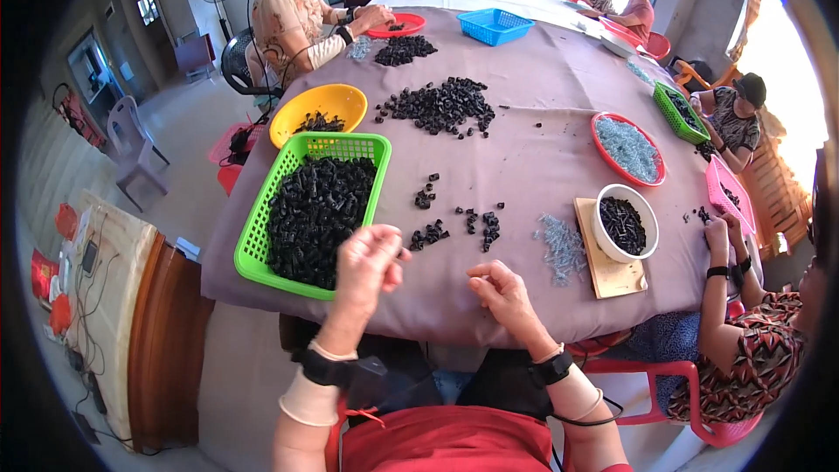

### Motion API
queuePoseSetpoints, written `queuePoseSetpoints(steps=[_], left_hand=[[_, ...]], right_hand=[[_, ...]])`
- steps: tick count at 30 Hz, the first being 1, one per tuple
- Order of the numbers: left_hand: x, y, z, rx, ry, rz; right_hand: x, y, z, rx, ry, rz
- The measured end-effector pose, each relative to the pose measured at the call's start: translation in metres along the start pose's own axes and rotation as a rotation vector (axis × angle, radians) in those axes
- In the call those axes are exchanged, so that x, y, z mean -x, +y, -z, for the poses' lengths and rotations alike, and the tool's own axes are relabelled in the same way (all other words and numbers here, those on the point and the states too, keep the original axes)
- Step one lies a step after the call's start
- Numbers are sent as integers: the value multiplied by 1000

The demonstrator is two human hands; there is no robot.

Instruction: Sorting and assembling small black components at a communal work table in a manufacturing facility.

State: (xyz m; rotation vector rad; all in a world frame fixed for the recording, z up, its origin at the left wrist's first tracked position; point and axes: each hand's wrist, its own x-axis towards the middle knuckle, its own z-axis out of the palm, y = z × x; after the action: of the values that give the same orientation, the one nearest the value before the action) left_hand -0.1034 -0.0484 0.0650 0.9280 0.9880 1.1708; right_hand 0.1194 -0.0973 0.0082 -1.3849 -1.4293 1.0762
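Observation:
My left hand (371, 264) is raised over the near right corner of a green basket (377, 166), fingers curled and pressed together. Whatever it may hold is too small to make out. The basket is heaped with small black plastic parts (319, 210). Over the table's near edge my right hand (502, 293) has its fingers bent in, thumb against forefinger; anything between them is hidden. Just beyond both hands lie loose black pieces (430, 234) in little groups. To the right of my right hand is a scatter of clear, pale blue pieces (562, 249).
A white bowl (603, 240) of dark screw-like pieces stands on a wooden board (612, 284). Farther off are a yellow bowl (350, 105), a black pile (441, 107), a red-rimmed tray (603, 153) and a blue basket (496, 28). Other people sit along both sides.

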Motion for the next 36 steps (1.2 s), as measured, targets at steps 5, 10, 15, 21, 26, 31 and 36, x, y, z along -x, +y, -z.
queuePoseSetpoints(steps=[5,10,15,21,26,31,36], left_hand=[[-39,29,62,-253,178,-141],[-31,28,55,-823,436,-470],[13,1,-19,-805,-7,-529],[-6,-62,-3,-918,2,-533],[-10,-69,10,-973,-17,-595],[-16,-69,9,-887,15,-553],[-20,-64,11,-897,-16,-510]], right_hand=[[-9,-8,29,119,12,20],[-39,-28,48,251,-29,50],[-98,-31,53,366,10,119],[-180,-36,45,503,63,316],[-259,-7,26,729,171,490],[-317,-2,-5,860,232,608],[-357,4,-29,918,180,637]])
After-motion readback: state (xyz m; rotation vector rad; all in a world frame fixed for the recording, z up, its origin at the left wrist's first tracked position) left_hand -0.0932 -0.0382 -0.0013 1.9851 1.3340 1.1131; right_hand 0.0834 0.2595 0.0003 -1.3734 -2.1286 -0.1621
